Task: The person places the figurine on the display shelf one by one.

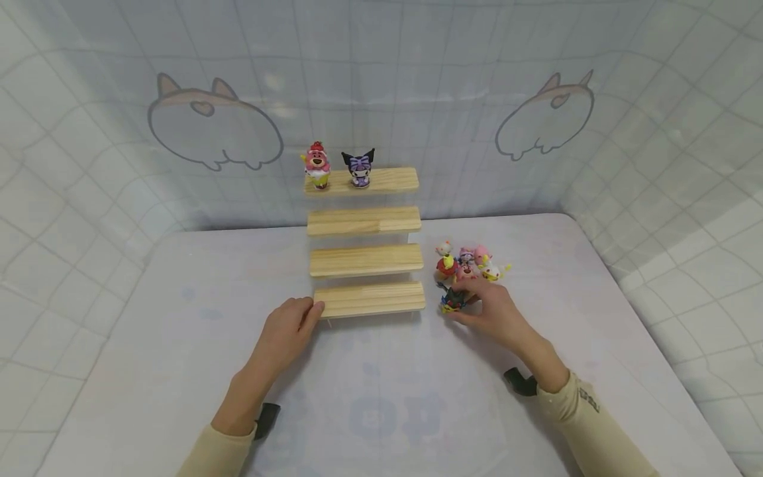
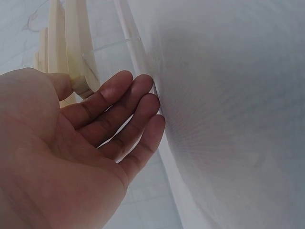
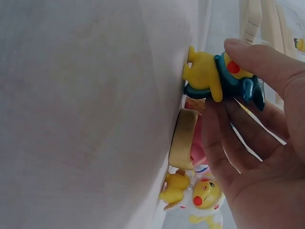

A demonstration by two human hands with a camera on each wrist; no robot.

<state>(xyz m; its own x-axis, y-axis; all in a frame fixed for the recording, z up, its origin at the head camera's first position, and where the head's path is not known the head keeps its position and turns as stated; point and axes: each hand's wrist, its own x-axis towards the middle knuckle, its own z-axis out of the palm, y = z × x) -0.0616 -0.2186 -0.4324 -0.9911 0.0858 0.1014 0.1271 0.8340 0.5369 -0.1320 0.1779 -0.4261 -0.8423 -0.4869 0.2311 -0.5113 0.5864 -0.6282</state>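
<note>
A four-step wooden shelf stands on the table. On its top step stand a pink bear figurine and a black-and-purple figurine. My left hand lies on the table at the left end of the bottom step, thumb against the wood and fingers straight and relaxed. My right hand pinches a yellow figurine in a dark blue costume, which stands on the table at the near edge of a cluster of small figurines.
The white table is backed by a pale grid-patterned cloth with cartoon drawings. In the right wrist view, a pink figurine on a tan base and a yellow figurine in white stand close behind the held one. The three lower steps are bare.
</note>
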